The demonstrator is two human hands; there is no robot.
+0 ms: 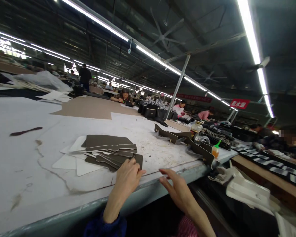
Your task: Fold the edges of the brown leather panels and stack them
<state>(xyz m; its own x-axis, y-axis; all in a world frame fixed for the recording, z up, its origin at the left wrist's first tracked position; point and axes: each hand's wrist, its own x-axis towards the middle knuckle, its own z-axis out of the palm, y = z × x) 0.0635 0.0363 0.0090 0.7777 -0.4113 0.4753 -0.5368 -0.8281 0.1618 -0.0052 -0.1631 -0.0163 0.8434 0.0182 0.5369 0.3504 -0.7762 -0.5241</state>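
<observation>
My left hand (128, 176) reaches over the near right corner of a loose pile of dark olive-brown flat panels (111, 143). Its fingers are bent on or just above the panels, and the thumb stands apart to the right. White sheets (88, 167) stick out from under the pile's left side. My right hand (179, 189) hovers by the table's front edge, fingers apart and nothing in them. Further right on the table lie folded dark panels (197, 148) with small metal fittings and clear plastic film.
A worn white table (51, 191) has a rounded grey-green front edge. An orange bottle with a green nozzle (215, 149) stands by its right end. Brown board (88, 107), a dark strip (26, 131) and black bags (151, 112) lie farther off. Several people work beyond.
</observation>
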